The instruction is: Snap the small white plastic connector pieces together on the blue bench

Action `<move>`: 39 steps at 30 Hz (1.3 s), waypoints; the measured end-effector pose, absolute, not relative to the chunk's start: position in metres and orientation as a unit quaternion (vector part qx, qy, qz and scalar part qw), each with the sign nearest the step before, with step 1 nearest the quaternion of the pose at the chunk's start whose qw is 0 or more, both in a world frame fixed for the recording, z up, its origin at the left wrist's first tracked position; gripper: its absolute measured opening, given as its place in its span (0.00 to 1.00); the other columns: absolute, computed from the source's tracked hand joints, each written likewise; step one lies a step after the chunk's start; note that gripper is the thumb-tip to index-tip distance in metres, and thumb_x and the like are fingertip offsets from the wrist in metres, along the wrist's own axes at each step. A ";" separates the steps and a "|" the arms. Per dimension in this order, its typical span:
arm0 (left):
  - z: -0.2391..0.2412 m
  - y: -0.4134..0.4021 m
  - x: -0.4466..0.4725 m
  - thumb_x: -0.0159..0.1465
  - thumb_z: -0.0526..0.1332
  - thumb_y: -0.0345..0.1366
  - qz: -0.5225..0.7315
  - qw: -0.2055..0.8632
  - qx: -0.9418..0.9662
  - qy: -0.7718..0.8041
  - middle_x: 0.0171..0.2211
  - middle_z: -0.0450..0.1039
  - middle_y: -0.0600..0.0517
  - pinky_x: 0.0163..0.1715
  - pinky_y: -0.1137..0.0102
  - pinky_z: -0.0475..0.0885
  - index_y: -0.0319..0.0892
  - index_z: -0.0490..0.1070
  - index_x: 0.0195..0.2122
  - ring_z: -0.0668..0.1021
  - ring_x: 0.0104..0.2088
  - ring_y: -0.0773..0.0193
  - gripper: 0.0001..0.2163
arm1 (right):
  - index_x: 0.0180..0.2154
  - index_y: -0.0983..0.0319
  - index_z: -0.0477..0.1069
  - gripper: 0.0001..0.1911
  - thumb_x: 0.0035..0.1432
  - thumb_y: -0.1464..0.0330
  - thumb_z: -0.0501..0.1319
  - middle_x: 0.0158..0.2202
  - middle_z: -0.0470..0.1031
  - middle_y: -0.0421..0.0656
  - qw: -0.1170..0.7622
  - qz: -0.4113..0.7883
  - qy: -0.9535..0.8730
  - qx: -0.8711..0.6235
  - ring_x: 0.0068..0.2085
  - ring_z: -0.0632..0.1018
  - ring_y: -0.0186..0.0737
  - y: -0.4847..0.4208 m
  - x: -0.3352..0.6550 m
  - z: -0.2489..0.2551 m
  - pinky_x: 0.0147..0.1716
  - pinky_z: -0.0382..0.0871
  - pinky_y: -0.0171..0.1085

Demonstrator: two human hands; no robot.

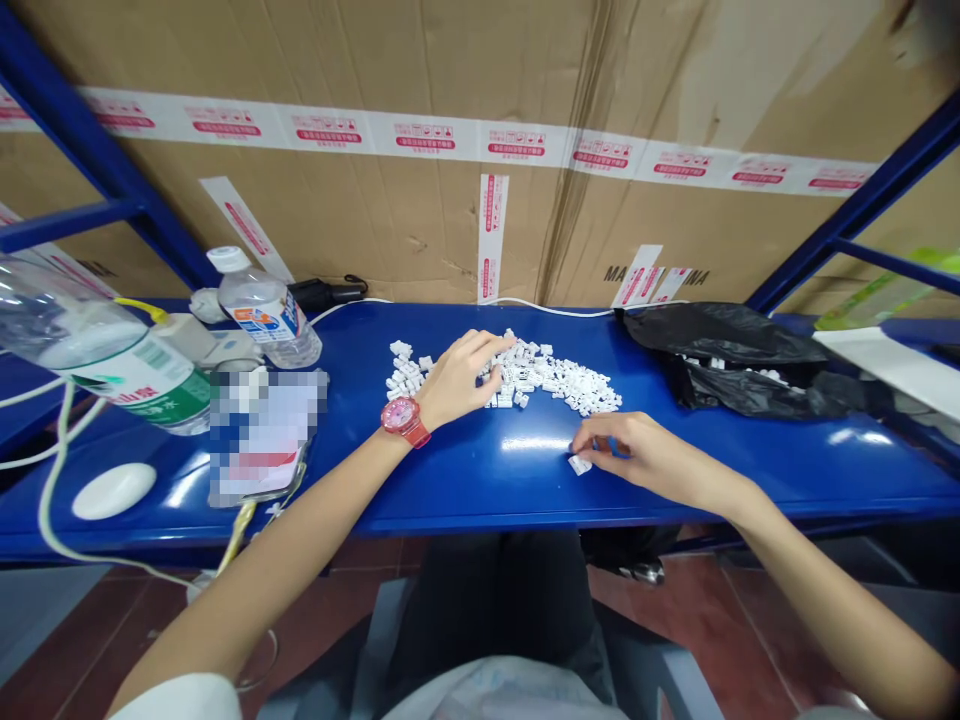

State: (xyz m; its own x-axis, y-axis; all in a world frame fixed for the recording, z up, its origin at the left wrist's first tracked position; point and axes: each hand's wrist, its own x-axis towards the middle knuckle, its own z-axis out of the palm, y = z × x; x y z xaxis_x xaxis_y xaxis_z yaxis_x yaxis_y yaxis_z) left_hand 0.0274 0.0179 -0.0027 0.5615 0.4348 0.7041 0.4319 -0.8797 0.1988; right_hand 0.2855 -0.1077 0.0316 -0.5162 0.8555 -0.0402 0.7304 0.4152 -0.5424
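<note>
A long pile of small white pieces (579,388), which look like plastic connectors, is spread over the blue tabletop (465,480). My left hand (461,375), with a red watch at its wrist, reaches over the pile's left half. Its thumb and fingers are apart among the pieces, and I see nothing held between them. Nearer the front edge, my right hand (637,455) has its thumb and fingertips pinched together on a single small white piece (580,464), low over the tabletop. That piece is partly covered by the fingertips.
A black plastic bag (712,335) with more white pieces inside lies at the right. On the left are a large bottle (142,375), a smaller bottle (274,315), a phone (281,420), cables and a white oval object (115,491). Cardboard (420,240) stands behind.
</note>
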 end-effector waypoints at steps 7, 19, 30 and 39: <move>0.003 -0.006 0.041 0.67 0.61 0.39 0.411 0.045 0.902 0.125 0.33 0.76 0.48 0.40 0.64 0.75 0.37 0.73 0.38 0.77 0.35 0.61 0.09 | 0.42 0.59 0.76 0.11 0.65 0.60 0.59 0.36 0.77 0.44 0.152 0.268 -0.812 -0.496 0.34 0.76 0.39 -0.116 0.289 0.024 0.35 0.69 0.38; -0.006 -0.012 0.050 0.71 0.57 0.33 0.428 -0.042 0.892 0.137 0.38 0.77 0.45 0.43 0.66 0.78 0.34 0.72 0.43 0.80 0.40 0.61 0.07 | 0.38 0.61 0.79 0.20 0.47 0.56 0.75 0.28 0.77 0.41 0.444 0.509 -0.545 -0.497 0.26 0.69 0.31 -0.065 0.249 0.017 0.25 0.62 0.34; -0.004 -0.002 0.042 0.70 0.57 0.31 0.437 -0.130 0.875 0.165 0.35 0.78 0.47 0.41 0.64 0.78 0.35 0.72 0.40 0.79 0.38 0.60 0.06 | 0.38 0.62 0.81 0.23 0.44 0.52 0.75 0.32 0.81 0.46 0.442 0.450 -0.555 -0.542 0.29 0.75 0.37 -0.054 0.277 0.009 0.28 0.67 0.37; -0.007 0.009 0.039 0.71 0.58 0.32 0.455 -0.085 0.868 0.182 0.44 0.79 0.45 0.47 0.61 0.78 0.36 0.72 0.49 0.80 0.45 0.60 0.08 | 0.46 0.61 0.78 0.27 0.53 0.48 0.67 0.40 0.82 0.48 0.389 0.289 -0.715 -0.503 0.36 0.78 0.43 -0.028 0.261 0.026 0.35 0.72 0.40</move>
State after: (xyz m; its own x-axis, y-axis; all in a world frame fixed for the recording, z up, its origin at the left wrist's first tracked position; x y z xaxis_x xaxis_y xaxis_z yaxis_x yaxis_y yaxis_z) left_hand 0.0394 0.0085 -0.0072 0.5198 0.2387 0.8202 0.3934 -0.9192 0.0181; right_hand 0.2615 -0.0276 0.0258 -0.1897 0.9453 0.2653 0.4944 0.3254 -0.8060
